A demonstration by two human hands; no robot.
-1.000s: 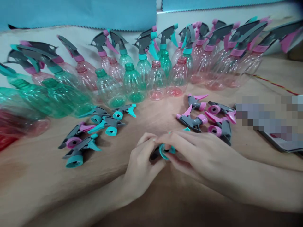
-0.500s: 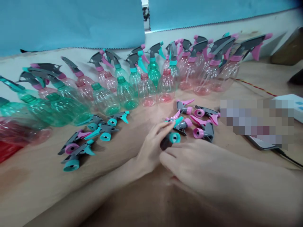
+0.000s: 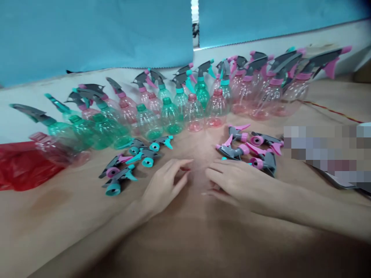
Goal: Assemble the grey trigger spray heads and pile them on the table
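Observation:
My left hand is over the middle of the table, its thumb and fingers apart with nothing between them. My right hand faces it, fingers loosely bent and a gap showing between them and the thumb. Behind the right hand only small parts of a teal-and-grey trigger spray head show; the rest is hidden. Beyond it lie several pink-and-grey spray heads. To the left of my left hand is a group of mostly teal-and-grey spray heads, one of them pink.
Several open green bottles and pink bottles stand ahead, with bottles wearing spray heads behind and beside them. A pink bottle leans beside a red plastic bag. A blurred-out device lies at right.
The view has swung left, so things appear further right. My hands have drawn apart; the left has come away from the teal spray head, now mostly covered by the right hand.

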